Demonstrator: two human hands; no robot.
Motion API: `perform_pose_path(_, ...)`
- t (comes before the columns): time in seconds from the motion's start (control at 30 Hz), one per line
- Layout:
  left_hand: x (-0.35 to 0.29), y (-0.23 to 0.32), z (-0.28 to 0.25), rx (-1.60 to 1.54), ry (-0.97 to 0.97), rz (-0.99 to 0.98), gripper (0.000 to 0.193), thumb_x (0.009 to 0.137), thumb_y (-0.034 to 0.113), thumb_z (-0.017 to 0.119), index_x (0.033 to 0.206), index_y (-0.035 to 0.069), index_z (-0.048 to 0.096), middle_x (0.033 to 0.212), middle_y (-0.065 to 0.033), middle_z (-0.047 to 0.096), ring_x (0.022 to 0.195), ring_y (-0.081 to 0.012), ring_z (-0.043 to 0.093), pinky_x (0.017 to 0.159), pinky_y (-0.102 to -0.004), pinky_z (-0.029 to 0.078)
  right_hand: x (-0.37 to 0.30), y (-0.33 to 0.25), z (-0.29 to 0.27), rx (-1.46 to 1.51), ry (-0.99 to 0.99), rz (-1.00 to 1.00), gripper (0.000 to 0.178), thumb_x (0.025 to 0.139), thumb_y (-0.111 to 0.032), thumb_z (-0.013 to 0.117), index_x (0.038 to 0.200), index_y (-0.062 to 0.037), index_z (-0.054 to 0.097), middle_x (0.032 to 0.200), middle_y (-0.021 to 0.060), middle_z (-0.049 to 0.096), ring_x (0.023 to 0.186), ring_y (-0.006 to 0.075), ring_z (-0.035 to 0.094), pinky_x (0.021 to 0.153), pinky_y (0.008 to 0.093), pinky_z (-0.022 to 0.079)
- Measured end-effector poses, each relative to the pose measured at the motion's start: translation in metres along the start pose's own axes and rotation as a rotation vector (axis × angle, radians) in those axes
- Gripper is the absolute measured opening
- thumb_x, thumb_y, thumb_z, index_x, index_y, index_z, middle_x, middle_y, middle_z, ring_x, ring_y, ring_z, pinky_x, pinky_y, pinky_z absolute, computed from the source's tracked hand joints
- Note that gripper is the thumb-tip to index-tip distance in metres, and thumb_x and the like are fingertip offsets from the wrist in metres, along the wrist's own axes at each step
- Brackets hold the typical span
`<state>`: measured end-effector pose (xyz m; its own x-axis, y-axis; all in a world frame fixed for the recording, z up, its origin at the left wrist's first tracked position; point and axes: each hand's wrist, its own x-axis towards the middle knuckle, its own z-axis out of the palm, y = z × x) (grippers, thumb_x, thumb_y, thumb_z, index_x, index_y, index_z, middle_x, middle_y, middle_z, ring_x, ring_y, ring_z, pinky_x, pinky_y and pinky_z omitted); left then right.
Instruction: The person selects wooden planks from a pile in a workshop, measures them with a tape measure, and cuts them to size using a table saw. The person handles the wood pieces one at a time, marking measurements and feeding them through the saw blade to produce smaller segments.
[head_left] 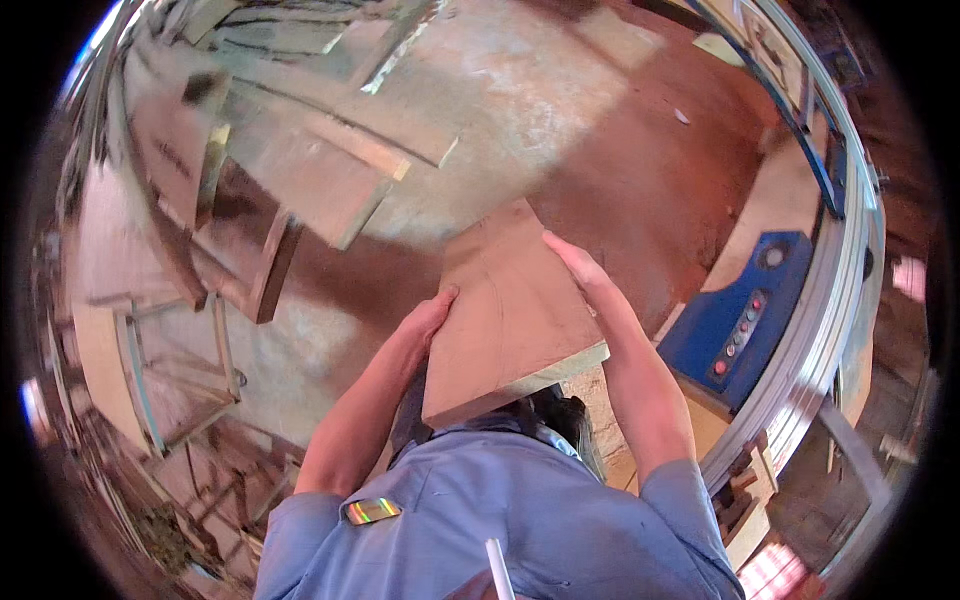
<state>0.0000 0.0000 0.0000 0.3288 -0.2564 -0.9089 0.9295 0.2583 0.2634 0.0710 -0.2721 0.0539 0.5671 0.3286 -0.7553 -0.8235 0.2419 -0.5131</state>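
A thick wooden board (515, 310), wider at the end near my body, is held in front of my waist and points away from me. My left hand (432, 312) grips its left edge, with the thumb over the top face. On the opposite edge, farther along, my right hand (577, 262) is closed round the board. The undersides of both hands' grips are hidden by the wood. A faint dark line runs along the board's top face.
To my right stands a machine with a blue control panel (735, 315) and a long metal rail (815, 330). Wooden planks (330, 190) lie stacked at the far left. A wooden frame (180, 370) stands nearer on the left. Concrete floor (500, 90) stretches ahead.
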Motion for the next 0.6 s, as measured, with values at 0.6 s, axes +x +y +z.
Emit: perform_pose_path(0.6, -0.126, -0.194, -0.125, -0.102, 0.570, 0.070, 0.046, 0.094, 0.037, 0.054, 0.107, -0.005, 0.070, 0.099, -0.0154, 0.071, 0.086, -0.0268, 0.071, 0.069, -0.0438, 0.057, 0.060, 0.234, 0.050, -0.316, -0.230, 0.544, 0.058, 0.098, -0.046, 0.056, 0.135, -0.0014, 0.058, 0.134, 0.0150, 0.062, 0.119, 0.0280, 0.060, 0.101, 0.0431, 0.047)
